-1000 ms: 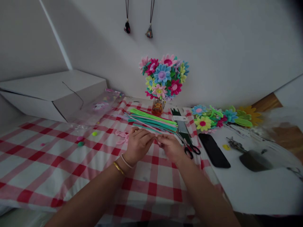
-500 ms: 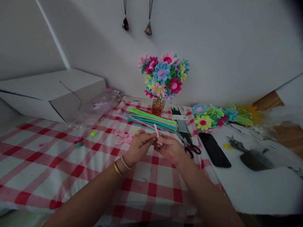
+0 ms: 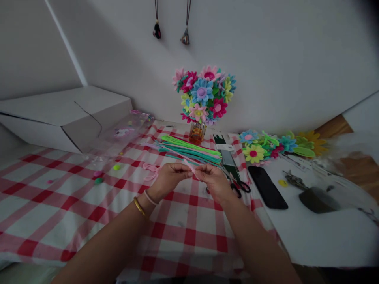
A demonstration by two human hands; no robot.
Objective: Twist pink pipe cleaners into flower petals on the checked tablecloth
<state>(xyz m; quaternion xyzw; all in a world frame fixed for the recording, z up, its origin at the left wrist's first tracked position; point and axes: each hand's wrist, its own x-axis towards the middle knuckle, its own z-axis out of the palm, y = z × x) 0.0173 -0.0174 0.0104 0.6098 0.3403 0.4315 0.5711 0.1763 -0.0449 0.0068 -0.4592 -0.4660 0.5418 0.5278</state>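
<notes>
Between my two hands is a short pink pipe cleaner (image 3: 190, 166), pinched from both sides over the checked cloth. My left hand (image 3: 171, 177) grips it with thumb and forefinger, and my right hand (image 3: 213, 180) does the same from the other side. Fingers hide part of it. Partly behind my left hand lie twisted pink pipe cleaner pieces (image 3: 150, 170). Just beyond both hands is a bundle of green and teal pipe cleaners (image 3: 189, 150). Black-handled scissors (image 3: 243, 187) rest close to my right wrist.
A vase (image 3: 197, 132) of fuzzy flowers stands at the back. To the right are a black phone (image 3: 267, 187), keys (image 3: 295, 180) and more fuzzy flowers (image 3: 254, 154). Small pompoms (image 3: 98, 180) lie left, before a white box (image 3: 97, 118) and a clear plastic bag (image 3: 124, 132).
My hands have drawn slightly apart. The pink pipe cleaner, upright before, now slants between them. My right fingers have turned over to a pinch from above.
</notes>
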